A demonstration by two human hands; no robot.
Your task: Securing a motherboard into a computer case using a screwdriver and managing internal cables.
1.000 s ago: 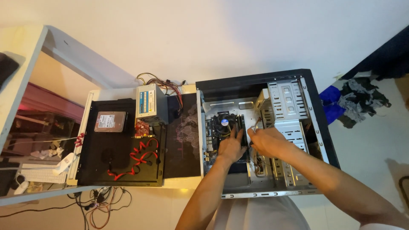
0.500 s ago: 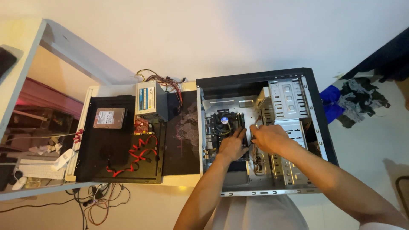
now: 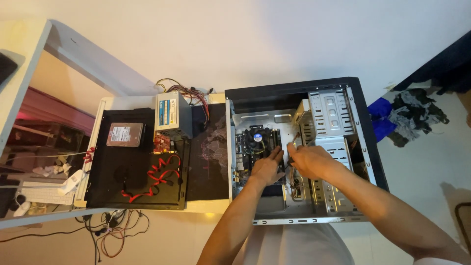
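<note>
An open black computer case (image 3: pixel 365 147) lies on its side with both my hands inside it. My left hand (image 3: pixel 266 168) rests with fingers stretched flat on the motherboard (image 3: pixel 244 154), just below the round CPU fan (image 3: pixel 257 137). My right hand (image 3: pixel 307 160) is beside it, fingers curled around a thin cable (image 3: pixel 293 145) that runs toward the metal drive cage (image 3: pixel 329 114). A bundle of coloured wires (image 3: pixel 296 185) hangs below the right hand. What the fingertips touch is hidden.
Left of the case, a black side panel (image 3: pixel 122 181) holds a hard drive (image 3: pixel 125 134), red data cables (image 3: pixel 156 175) and a small red card (image 3: pixel 162 143). A grey power supply (image 3: pixel 171 112) sits behind it. Crumpled cloth (image 3: pixel 409 118) lies at the right; cords (image 3: pixel 110 228) trail on the floor.
Both hands stay inside the case. My right hand has shifted slightly left toward the motherboard and closed on the cable; my left hand has barely moved.
</note>
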